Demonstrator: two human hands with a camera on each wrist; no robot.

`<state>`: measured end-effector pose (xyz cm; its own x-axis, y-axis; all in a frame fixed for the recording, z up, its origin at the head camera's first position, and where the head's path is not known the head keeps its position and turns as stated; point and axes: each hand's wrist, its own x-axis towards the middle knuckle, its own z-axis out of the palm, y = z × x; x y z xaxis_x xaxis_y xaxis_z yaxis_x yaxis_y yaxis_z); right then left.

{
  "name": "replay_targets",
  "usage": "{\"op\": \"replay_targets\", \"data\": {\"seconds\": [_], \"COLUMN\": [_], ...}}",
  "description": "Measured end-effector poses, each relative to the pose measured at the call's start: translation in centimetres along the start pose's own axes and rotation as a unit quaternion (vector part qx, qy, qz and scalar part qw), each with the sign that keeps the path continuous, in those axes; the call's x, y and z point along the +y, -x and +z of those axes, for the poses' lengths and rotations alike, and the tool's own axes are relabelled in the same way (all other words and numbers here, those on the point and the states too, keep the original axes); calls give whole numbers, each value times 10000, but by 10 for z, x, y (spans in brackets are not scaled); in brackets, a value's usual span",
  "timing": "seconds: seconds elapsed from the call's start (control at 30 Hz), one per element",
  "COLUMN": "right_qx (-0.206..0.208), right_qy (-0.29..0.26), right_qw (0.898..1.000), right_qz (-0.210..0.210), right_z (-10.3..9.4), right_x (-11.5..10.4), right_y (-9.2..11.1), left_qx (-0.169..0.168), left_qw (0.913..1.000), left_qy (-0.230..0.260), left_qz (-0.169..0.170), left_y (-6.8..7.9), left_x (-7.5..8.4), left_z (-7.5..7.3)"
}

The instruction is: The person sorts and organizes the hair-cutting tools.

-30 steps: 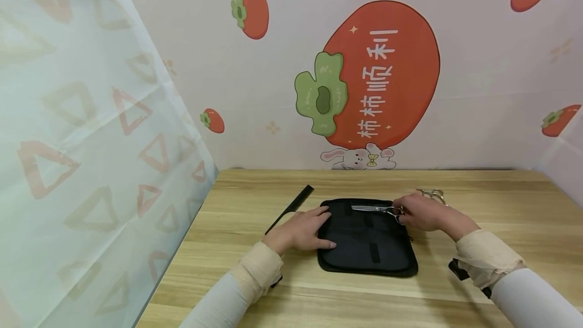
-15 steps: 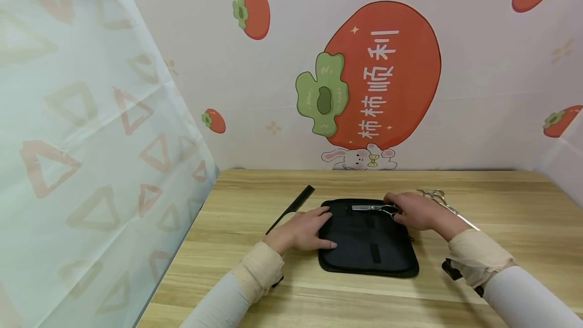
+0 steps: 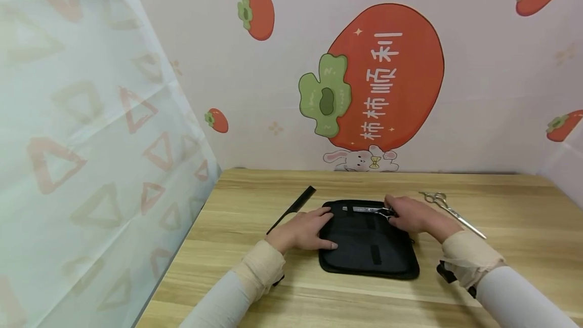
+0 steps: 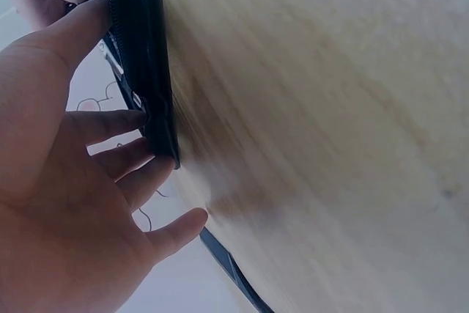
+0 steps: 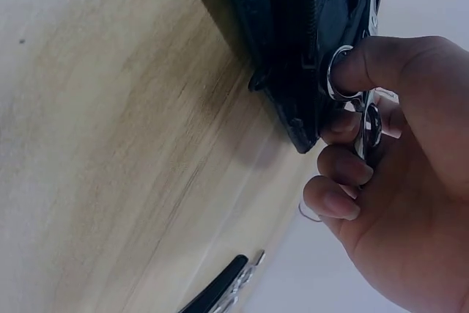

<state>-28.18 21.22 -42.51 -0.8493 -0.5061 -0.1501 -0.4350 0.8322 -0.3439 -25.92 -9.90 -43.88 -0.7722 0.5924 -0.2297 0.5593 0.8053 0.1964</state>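
Note:
A black case [image 3: 350, 254] lies flat on the table with dark strap loops across its inside. My right hand [image 3: 412, 214] holds silver scissors [image 3: 366, 210] by the finger rings at the case's upper right; the thumb sits in one ring [image 5: 339, 71] in the right wrist view. Their blade points left and runs under a loop near the top, its tip showing past it. At the case's left edge rests my left hand [image 3: 302, 229], fingers spread and fairly straight on it. The left wrist view shows its fingertips touching the case's side [image 4: 150, 56].
A black tail comb [image 3: 298, 204] lies slantwise beyond the left hand. A second pair of silver scissors [image 3: 453, 212] lies right of the right hand, rings toward the back. The wooden table [image 3: 255, 181] ends at a printed backdrop [image 3: 273, 85].
My right hand has moved left with the scissors, and the tip now shows on the loop's far side. More of the second scissors is uncovered. The left hand stays on the case.

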Motion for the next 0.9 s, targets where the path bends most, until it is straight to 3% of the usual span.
{"op": "replay_targets", "data": {"seconds": [0.6, 0.9], "right_qx": [-47, 737], "right_qy": [88, 282], "right_qw": [9999, 9964], "right_qz": [-136, -302], "right_z": [6, 6], "right_x": [-6, -5], "right_y": [-13, -10], "left_qx": [3, -24], "left_qw": [10000, 10000], "left_qy": [70, 76], "left_qz": [34, -5], "left_y": [1, 0], "left_x": [1, -1], "left_z": [-3, -2]}}
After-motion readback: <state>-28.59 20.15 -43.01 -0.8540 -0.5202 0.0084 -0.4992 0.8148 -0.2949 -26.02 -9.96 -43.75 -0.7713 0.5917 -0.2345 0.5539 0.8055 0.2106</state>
